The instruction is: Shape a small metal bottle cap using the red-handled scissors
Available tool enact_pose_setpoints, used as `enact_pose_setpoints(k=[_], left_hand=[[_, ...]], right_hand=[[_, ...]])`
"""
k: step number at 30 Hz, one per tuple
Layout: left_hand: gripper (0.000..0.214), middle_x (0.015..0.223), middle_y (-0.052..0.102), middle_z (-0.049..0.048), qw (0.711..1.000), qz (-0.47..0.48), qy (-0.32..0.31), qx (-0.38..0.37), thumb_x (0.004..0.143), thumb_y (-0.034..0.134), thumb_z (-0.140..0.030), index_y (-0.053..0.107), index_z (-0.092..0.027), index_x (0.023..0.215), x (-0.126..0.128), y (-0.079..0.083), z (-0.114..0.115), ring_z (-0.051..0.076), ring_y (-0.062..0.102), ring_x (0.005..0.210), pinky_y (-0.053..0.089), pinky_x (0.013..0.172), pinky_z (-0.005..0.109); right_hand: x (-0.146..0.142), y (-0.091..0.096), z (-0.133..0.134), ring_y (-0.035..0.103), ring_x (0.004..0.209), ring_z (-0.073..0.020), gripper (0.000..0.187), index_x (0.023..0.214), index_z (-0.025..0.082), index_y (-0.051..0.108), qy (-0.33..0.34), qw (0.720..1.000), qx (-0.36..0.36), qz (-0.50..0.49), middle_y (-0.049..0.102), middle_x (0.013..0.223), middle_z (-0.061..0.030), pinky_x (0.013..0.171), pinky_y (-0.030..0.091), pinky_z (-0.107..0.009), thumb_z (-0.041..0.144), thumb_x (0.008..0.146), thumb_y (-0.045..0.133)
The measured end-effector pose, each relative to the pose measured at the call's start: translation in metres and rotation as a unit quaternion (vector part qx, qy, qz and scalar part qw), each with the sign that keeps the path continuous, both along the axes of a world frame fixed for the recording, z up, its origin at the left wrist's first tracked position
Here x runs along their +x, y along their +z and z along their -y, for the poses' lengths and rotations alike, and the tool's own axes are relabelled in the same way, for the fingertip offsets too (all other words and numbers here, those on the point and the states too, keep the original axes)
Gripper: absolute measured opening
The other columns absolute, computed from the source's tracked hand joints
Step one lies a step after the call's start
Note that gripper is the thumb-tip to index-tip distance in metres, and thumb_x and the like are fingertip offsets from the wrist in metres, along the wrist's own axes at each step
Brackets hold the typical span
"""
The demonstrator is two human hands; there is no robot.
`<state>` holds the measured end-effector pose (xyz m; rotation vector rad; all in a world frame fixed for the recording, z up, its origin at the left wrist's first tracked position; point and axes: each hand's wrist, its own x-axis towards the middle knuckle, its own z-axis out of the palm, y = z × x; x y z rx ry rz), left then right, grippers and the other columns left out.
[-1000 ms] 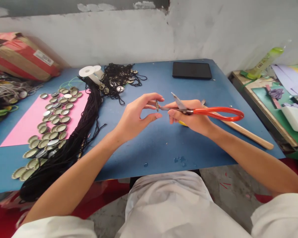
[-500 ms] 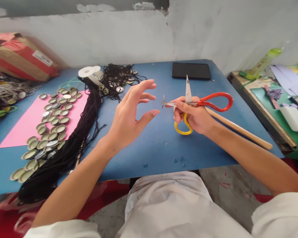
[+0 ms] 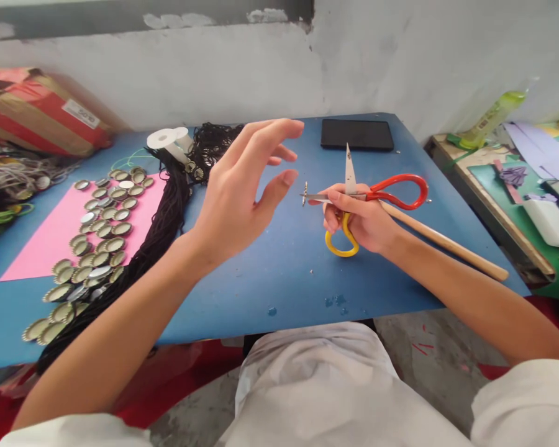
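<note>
My right hand grips a pair of scissors with one red and one yellow handle loop, blades spread apart. A small bottle cap sits stuck on the tip of the lower blade, which points left. My left hand hovers raised above the blue table, fingers spread and holding nothing, just left of the cap. Behind it lie a bundle of black cords and a heap of cords with caps.
Many bottle caps lie on a pink sheet at the left. A white spool, a black tablet and a wooden stick are on the table. A box stands at far left; craft clutter covers the right bench.
My left hand let go of the cap, opened and lifted up and away. The right hand turned the scissors so the blades spread, with the cap staying on the lower tip.
</note>
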<state>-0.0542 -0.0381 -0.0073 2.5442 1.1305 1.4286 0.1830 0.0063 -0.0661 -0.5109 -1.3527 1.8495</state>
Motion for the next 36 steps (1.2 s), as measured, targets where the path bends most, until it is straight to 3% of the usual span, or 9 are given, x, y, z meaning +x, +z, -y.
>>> enact_pose_setpoints(k=[4, 8, 14, 17, 21, 24, 27, 32, 36], left_hand=[[0.036, 0.139, 0.076, 0.0095, 0.999, 0.04, 0.011, -0.006, 0.121, 0.045, -0.046, 0.067, -0.031, 0.146, 0.001, -0.018, -0.024, 0.021, 0.081, 0.111, 0.067, 0.102, 0.039], [0.04, 0.135, 0.078, 0.0118, 1.0, 0.025, 0.004, 0.001, 0.123, 0.039, -0.038, 0.07, -0.024, 0.144, 0.0, -0.039, -0.016, 0.019, 0.08, 0.108, 0.065, 0.1, 0.036], [0.041, 0.139, 0.077, 0.0099, 1.0, -0.005, -0.018, -0.015, 0.117, 0.06, -0.037, 0.06, -0.027, 0.157, 0.002, -0.047, -0.006, 0.019, 0.079, 0.11, 0.064, 0.105, 0.036], [0.05, 0.135, 0.075, 0.0085, 0.999, -0.031, -0.01, -0.02, 0.11, 0.071, -0.036, 0.059, -0.028, 0.158, 0.004, -0.049, -0.005, 0.019, 0.077, 0.105, 0.064, 0.099, 0.034], [0.044, 0.119, 0.075, 0.006, 0.998, -0.035, 0.042, -0.031, 0.109, 0.07, -0.033, 0.063, -0.026, 0.151, 0.004, -0.049, -0.003, 0.016, 0.071, 0.087, 0.063, 0.085, 0.031], [0.031, 0.108, 0.076, 0.0052, 0.994, -0.007, 0.088, -0.061, 0.112, 0.059, -0.033, 0.068, -0.022, 0.14, 0.004, -0.046, -0.002, 0.014, 0.064, 0.076, 0.058, 0.075, 0.028], [0.03, 0.094, 0.075, 0.0021, 0.988, 0.024, 0.08, -0.129, 0.115, 0.051, -0.031, 0.069, -0.022, 0.136, 0.005, -0.043, -0.001, 0.012, 0.059, 0.066, 0.054, 0.069, 0.027], [0.033, 0.086, 0.074, 0.0005, 0.964, 0.072, 0.032, -0.255, 0.117, 0.045, -0.037, 0.071, -0.022, 0.13, 0.005, -0.039, -0.004, 0.011, 0.057, 0.056, 0.049, 0.06, 0.025], [0.041, 0.078, 0.072, -0.0002, 0.96, 0.042, 0.019, -0.278, 0.118, 0.044, -0.047, 0.072, -0.021, 0.132, 0.003, -0.036, -0.005, 0.012, 0.056, 0.054, 0.046, 0.059, 0.025]], right_hand=[[0.001, 0.001, -0.001, 0.062, 0.054, -0.0122, 0.034, 0.088, 0.02, 0.08, -0.006, 1.0, -0.004, -0.015, 0.072, 0.06, 0.0024, 0.058, 0.053, -0.026, 0.051, 0.088, 0.094], [0.002, 0.003, -0.001, 0.06, 0.054, -0.0112, 0.036, 0.088, 0.02, 0.081, -0.02, 1.0, 0.003, -0.006, 0.069, 0.058, 0.0028, 0.057, 0.05, -0.025, 0.054, 0.088, 0.093], [0.0, 0.006, 0.001, 0.057, 0.055, -0.0119, 0.041, 0.087, 0.021, 0.08, -0.039, 0.999, 0.027, 0.024, 0.067, 0.058, 0.0029, 0.058, 0.048, -0.026, 0.06, 0.088, 0.091], [-0.001, 0.006, 0.003, 0.059, 0.056, -0.0131, 0.04, 0.086, 0.021, 0.08, -0.075, 0.995, 0.055, 0.042, 0.069, 0.059, 0.0025, 0.059, 0.049, -0.028, 0.059, 0.088, 0.092], [0.0, 0.006, 0.005, 0.061, 0.057, -0.0142, 0.036, 0.089, 0.022, 0.081, -0.144, 0.974, 0.138, 0.109, 0.069, 0.062, 0.0025, 0.06, 0.05, -0.029, 0.057, 0.096, 0.084], [0.004, 0.004, 0.005, 0.062, 0.062, -0.0151, 0.034, 0.095, 0.021, 0.083, -0.217, 0.911, 0.272, 0.223, 0.071, 0.065, 0.0015, 0.066, 0.051, -0.03, 0.051, 0.106, 0.072], [0.009, -0.001, 0.004, 0.066, 0.071, -0.0175, 0.037, 0.113, 0.02, 0.086, -0.254, 0.802, 0.439, 0.316, 0.077, 0.077, -0.0019, 0.073, 0.051, -0.033, 0.047, 0.114, 0.06], [0.016, -0.003, 0.004, 0.063, 0.078, -0.0222, 0.043, 0.138, 0.017, 0.08, -0.218, 0.598, 0.661, 0.397, 0.078, 0.081, -0.0069, 0.07, 0.044, -0.038, 0.034, 0.121, 0.045], [0.02, 0.004, 0.006, 0.06, 0.078, -0.0236, 0.04, 0.141, 0.012, 0.077, -0.172, 0.493, 0.747, 0.411, 0.073, 0.075, -0.0067, 0.069, 0.041, -0.04, 0.02, 0.119, 0.045]])
